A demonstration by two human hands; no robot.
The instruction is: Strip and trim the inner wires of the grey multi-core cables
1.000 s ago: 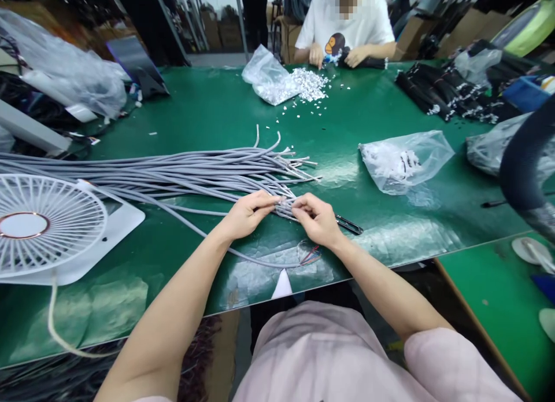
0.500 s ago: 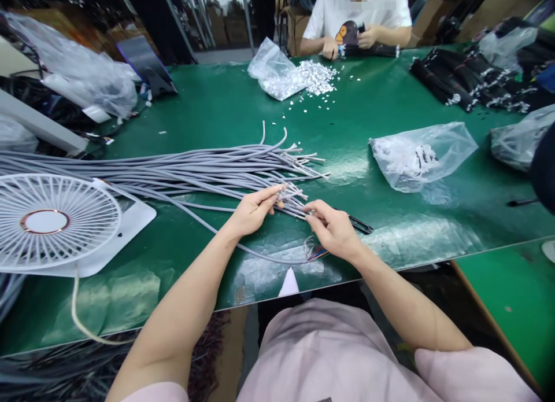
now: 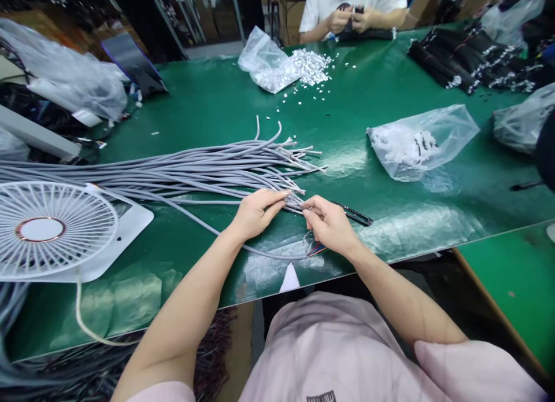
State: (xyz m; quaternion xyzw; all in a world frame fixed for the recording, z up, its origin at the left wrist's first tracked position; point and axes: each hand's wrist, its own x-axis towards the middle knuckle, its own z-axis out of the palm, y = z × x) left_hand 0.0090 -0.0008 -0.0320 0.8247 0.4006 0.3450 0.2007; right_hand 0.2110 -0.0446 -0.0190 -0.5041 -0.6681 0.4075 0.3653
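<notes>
A thick bundle of grey cables (image 3: pixel 186 168) lies across the green table, its stripped, whitish ends (image 3: pixel 303 153) fanned out to the right. At the near side of these ends, my left hand (image 3: pixel 260 214) is closed, thumb and fingers pressed together on a grey cable close to its tip. My right hand (image 3: pixel 327 221) faces it, thumb and forefinger pinched at a cable's tip; the exact grip is partly hidden. Behind the right hand lies a slim black tool (image 3: pixel 358 216). One separate cable curves below my hands and ends in coloured wires (image 3: pixel 315 249).
A white fan (image 3: pixel 65 228) stands at left on the bundle's near side. Clear bags hold small white pieces (image 3: pixel 405 150), and more pieces (image 3: pixel 310 66) are spilled at the back. Bundled black cables (image 3: pixel 468 61) lie far right. Across the table a person handles black parts (image 3: pixel 353 32).
My left fingers have flattened and moved slightly right, over the cable ends. My right hand stays pinched in nearly the same place. The person opposite has brought both hands together and raised them.
</notes>
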